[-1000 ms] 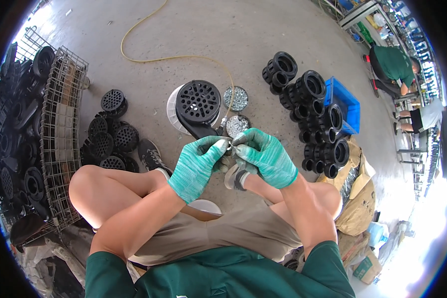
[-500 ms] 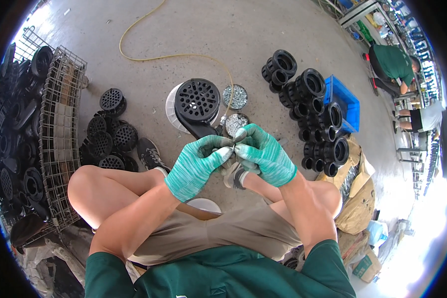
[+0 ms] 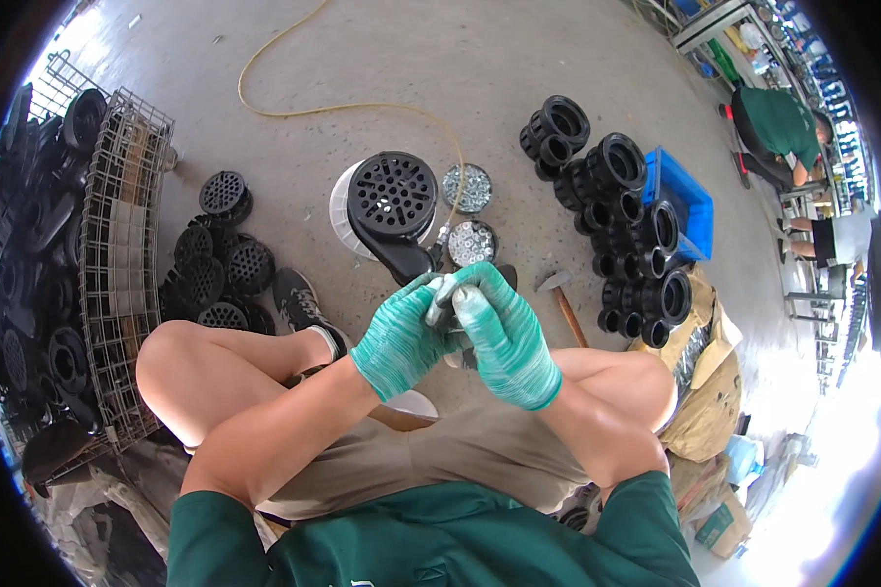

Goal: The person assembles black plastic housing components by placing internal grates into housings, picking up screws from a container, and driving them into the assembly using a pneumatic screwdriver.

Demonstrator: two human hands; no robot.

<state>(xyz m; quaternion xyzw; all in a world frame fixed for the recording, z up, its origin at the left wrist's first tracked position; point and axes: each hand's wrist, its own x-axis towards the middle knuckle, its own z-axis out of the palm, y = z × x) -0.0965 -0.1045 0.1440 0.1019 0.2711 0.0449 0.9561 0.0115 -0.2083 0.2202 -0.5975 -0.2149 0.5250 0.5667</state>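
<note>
My left hand (image 3: 401,331) and my right hand (image 3: 499,338), both in green knitted gloves with grey fingertips, meet in front of my lap. Their fingers are pinched together; whatever small piece they hold is hidden behind the fingertips. Just beyond them, a black round plastic housing with a perforated face (image 3: 394,196) rests on a white bucket (image 3: 345,210), its spout pointing toward my hands. Beside it stand a round dish of small metal fasteners (image 3: 467,188) and a nearer dish of nuts (image 3: 472,243).
A hammer (image 3: 566,311) lies right of my hands. Perforated black parts (image 3: 250,266) are heaped left, beside a wire cage (image 3: 117,264) full of black parts. Black ringed fittings (image 3: 617,166) and a blue crate (image 3: 690,205) stand right. A yellow hose (image 3: 362,106) crosses the floor. People work far right.
My hands have drawn closer together, the right one moving left and down. The small metal piece seen between the fingertips is now hidden. The hammer, formerly mostly covered, shows.
</note>
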